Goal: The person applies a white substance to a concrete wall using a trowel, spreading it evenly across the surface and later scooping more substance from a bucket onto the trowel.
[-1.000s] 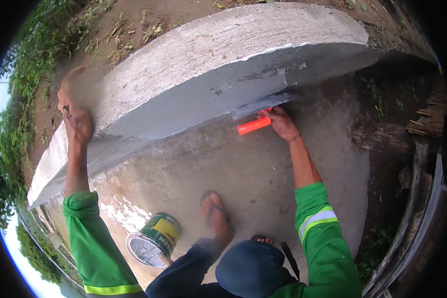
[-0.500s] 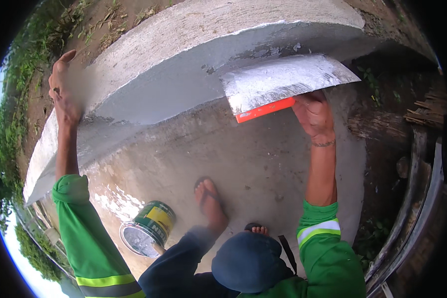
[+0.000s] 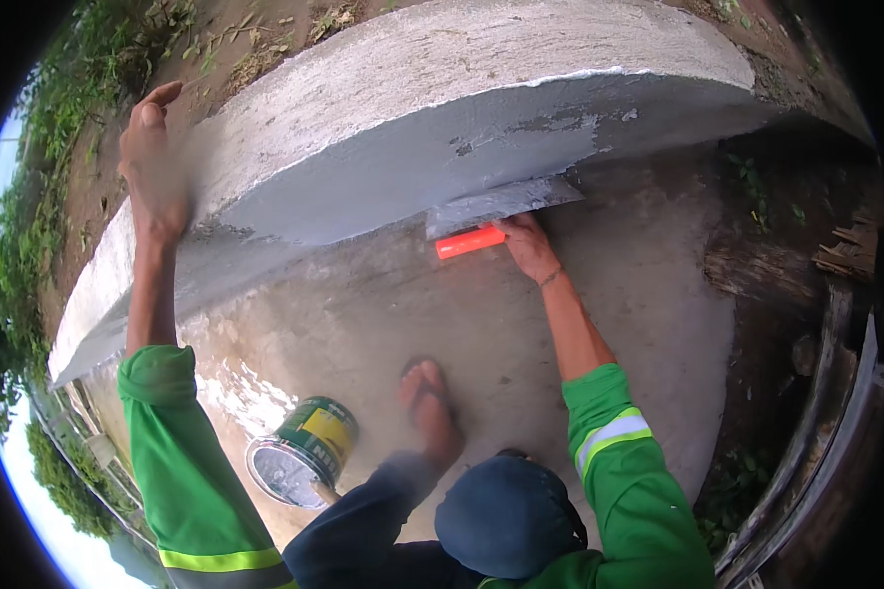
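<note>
My right hand [image 3: 530, 247] is closed on the orange handle [image 3: 469, 241] of a finishing trowel. The trowel's wide metal blade [image 3: 501, 204], smeared with whitish coating, lies against the foot of a low curved wall [image 3: 363, 177]. Smooth grey coating covers most of this wall face, with rougher darker patches toward the upper right. Over at the left, my left hand [image 3: 154, 167] is at the wall's rough pale top [image 3: 442, 59]. It holds nothing that I can see, and its upper fingers are stretched out; a blur covers part of it.
An open green and yellow paint bucket [image 3: 314, 432] with pale grey material inside stands on the concrete floor [image 3: 521, 344], a handle [image 3: 324, 491] leaning out of it. My sandaled foot [image 3: 424, 388] is beside it. Wooden planks [image 3: 825, 393] lie at the right; soil and plants border the wall.
The trowel in my right hand has moved left and down the wall face, and its blade is now tilted more edge-on. My left hand stays near the wall top as the view shifts slightly.
</note>
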`<move>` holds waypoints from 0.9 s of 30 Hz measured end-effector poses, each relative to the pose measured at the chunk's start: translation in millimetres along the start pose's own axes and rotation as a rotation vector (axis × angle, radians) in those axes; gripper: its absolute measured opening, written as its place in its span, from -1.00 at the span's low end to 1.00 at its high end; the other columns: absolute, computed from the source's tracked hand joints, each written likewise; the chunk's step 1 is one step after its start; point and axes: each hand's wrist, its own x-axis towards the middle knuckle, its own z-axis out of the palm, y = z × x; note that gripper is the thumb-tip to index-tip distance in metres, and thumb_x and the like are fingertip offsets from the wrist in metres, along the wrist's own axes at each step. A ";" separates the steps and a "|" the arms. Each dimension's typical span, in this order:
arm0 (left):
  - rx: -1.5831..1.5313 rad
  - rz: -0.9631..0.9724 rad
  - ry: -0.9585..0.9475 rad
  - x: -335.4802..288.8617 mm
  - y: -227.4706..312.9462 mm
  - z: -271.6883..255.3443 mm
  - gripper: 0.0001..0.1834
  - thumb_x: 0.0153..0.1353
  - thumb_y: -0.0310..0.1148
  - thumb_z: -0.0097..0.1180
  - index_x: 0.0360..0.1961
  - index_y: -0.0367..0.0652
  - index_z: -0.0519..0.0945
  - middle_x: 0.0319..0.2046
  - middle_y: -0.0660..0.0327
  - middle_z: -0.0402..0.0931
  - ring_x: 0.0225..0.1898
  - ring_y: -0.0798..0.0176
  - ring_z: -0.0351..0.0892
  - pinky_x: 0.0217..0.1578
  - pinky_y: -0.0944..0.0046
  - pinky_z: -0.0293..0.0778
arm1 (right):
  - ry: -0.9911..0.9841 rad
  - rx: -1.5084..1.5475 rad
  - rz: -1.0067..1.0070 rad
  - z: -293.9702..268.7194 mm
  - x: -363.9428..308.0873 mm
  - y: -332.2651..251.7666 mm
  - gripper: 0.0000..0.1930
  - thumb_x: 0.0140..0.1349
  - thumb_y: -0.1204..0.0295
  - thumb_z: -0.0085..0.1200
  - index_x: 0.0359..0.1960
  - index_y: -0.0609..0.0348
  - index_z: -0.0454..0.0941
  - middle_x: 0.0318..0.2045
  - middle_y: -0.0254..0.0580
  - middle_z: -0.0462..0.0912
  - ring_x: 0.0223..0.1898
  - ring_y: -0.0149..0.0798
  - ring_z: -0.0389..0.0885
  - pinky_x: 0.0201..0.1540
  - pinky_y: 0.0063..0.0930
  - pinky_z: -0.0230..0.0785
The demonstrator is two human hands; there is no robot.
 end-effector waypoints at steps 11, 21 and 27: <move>-0.005 0.013 0.105 -2.0 2.1 2.3 -0.49 0.46 0.01 -0.42 0.07 -0.02 0.52 -0.04 0.17 0.56 0.03 0.17 0.41 0.12 0.19 0.26 | -0.076 -0.071 -0.063 76.1 -30.4 -113.8 -0.76 0.30 0.43 0.06 -0.06 0.26 0.48 -0.16 -0.11 0.61 -0.12 -0.24 0.57 0.06 -0.32 0.38; -0.015 0.015 0.105 -1.2 8.8 -2.8 -0.52 0.42 -0.14 -0.35 0.04 -0.25 0.51 -0.02 -0.07 0.50 0.07 0.00 0.38 0.14 0.09 0.22 | -0.011 -0.302 -0.382 148.4 -115.2 -235.7 -0.86 0.28 0.51 0.02 -0.21 0.36 0.46 -0.33 -0.06 0.65 -0.26 -0.23 0.65 -0.08 -0.34 0.48; -0.019 -0.001 0.050 -1.2 0.4 3.0 -0.38 0.44 0.12 -0.46 0.13 -0.08 0.47 0.10 0.10 0.45 0.22 0.04 0.24 0.26 0.01 0.06 | 0.331 -0.834 -0.303 120.3 -92.3 -164.4 -0.77 0.26 0.44 0.03 -0.15 0.38 0.42 -0.38 0.06 0.62 -0.36 -0.02 0.66 -0.26 -0.25 0.44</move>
